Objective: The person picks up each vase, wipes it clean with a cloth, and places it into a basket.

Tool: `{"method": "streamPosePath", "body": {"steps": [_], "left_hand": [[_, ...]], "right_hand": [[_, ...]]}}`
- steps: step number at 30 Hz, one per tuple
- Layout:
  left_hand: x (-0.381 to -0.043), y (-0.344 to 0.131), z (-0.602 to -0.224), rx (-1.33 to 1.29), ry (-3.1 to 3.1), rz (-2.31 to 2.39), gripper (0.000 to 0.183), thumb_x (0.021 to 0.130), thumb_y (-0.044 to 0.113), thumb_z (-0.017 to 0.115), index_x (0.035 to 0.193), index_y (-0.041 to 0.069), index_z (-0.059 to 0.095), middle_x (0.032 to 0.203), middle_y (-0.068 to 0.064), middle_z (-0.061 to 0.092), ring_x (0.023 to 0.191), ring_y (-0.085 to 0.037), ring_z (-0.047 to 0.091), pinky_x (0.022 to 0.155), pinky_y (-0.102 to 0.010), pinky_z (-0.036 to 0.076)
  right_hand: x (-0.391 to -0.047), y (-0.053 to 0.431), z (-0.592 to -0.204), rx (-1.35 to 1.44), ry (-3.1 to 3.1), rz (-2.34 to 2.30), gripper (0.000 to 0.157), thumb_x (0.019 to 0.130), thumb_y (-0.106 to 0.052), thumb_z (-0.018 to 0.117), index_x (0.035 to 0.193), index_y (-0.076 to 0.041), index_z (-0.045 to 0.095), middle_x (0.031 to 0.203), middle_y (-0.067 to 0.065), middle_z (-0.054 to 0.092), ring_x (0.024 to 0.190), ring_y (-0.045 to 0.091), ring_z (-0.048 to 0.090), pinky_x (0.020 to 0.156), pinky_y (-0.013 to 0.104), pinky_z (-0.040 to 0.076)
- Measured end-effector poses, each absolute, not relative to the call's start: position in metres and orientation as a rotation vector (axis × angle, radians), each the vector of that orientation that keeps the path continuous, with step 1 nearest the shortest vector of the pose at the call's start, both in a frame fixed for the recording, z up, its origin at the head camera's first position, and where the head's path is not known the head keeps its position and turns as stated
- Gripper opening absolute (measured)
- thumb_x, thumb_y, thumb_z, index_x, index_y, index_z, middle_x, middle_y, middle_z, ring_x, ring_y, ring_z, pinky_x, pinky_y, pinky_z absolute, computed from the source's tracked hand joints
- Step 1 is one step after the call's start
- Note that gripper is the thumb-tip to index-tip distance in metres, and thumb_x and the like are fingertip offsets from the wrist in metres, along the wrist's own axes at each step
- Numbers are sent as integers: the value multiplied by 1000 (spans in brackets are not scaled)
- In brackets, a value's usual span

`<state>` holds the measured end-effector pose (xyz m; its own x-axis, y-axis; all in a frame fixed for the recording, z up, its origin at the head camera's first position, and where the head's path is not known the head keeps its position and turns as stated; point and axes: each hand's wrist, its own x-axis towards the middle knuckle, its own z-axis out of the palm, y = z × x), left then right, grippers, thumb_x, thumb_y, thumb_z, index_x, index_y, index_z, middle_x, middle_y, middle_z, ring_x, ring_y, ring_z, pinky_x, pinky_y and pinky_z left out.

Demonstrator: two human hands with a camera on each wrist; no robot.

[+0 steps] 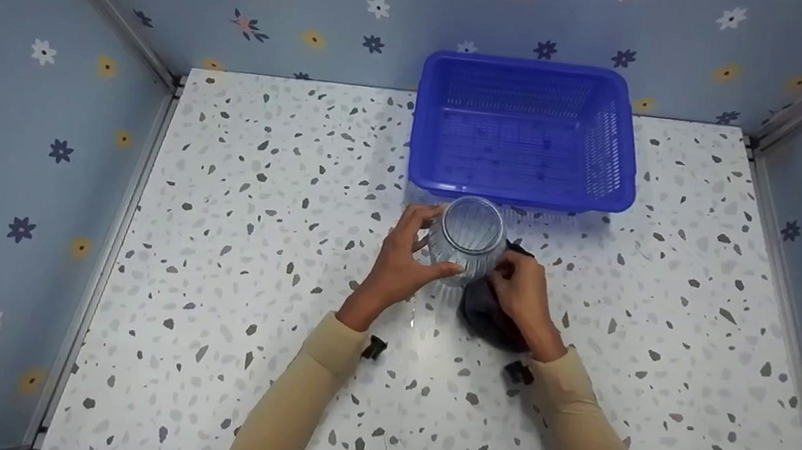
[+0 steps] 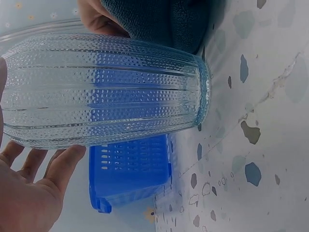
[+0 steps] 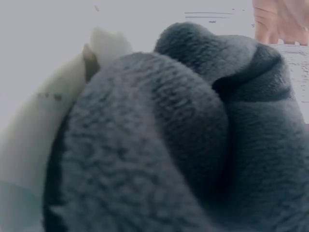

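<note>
A clear ribbed glass jar (image 1: 471, 237) with a dimpled surface stands upright, its round mouth facing up. My left hand (image 1: 400, 263) holds it from the left, thumb in front and fingers round the far side. On the right, my right hand (image 1: 521, 288) grips a dark blue-grey fleecy cloth (image 1: 485, 314) close against the jar's side. The cloth (image 3: 145, 145) fills most of the right wrist view in thick folds and hides the right fingers there. In the left wrist view, the jar's narrow base (image 2: 205, 92) is right at the tabletop.
Just beyond the jar, a blue plastic basket (image 1: 517, 195) with slotted walls stands by the back panel. Small black pieces (image 1: 373, 348) show beside the cuffs. Flower-patterned panels (image 1: 38, 161) border the speckled white table (image 1: 241, 237) at the back and sides.
</note>
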<state>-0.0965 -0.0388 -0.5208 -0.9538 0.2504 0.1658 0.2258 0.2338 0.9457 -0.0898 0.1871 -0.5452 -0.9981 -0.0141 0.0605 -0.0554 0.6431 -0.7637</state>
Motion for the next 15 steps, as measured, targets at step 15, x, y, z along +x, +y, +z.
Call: {"method": "streamPosePath", "body": {"steps": [15], "left_hand": [[-97, -39, -523, 482, 2435, 1917, 87, 78, 21, 96, 151, 6, 50, 150, -12, 49, 135, -33, 55, 109, -41, 54]], "right_hand": [[-78, 189, -465, 30, -2594, 1431, 7, 92, 9, 75, 96, 5, 78, 95, 18, 77, 90, 33, 75, 77, 14, 53]]}}
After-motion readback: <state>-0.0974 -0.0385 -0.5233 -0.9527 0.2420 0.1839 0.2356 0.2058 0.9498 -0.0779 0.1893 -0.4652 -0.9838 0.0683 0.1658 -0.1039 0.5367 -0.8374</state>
